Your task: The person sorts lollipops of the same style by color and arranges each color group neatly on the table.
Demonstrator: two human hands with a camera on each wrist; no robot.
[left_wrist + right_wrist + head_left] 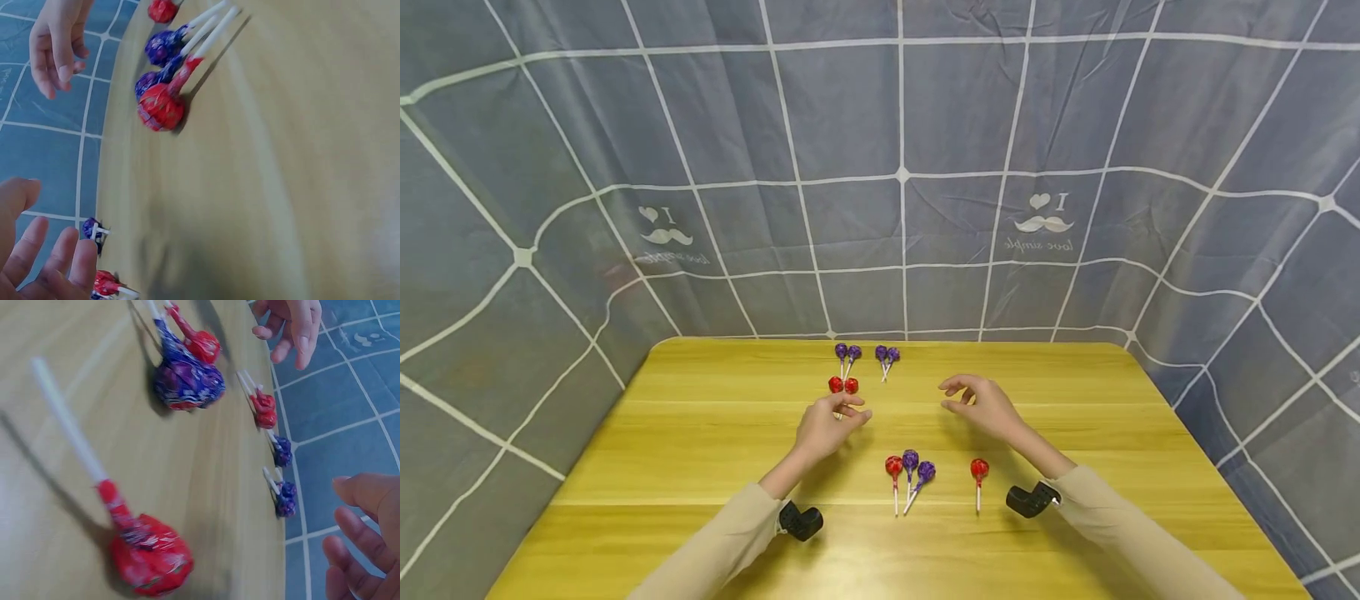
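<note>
In the head view my left hand [829, 427] hovers over the table just in front of two red lollipops [852, 385], partly covering their sticks. Its fingers are loosely bent, with nothing between them; the left wrist view shows the fingers [61, 250] spread. My right hand [987, 406] hangs above the table on the right, holding nothing, its thumb and fingers apart. Nearer to me lies a group of one red lollipop [893, 467] and two purple lollipops [926, 472]. Below the right hand lies a single red lollipop [979, 469].
Toward the table's back edge lie two pairs of purple lollipops, a left pair [841, 351] behind the red ones and a right pair [892, 354]. A grey curtain [850, 225] with white lines surrounds the wooden table [700, 450] at the back and sides.
</note>
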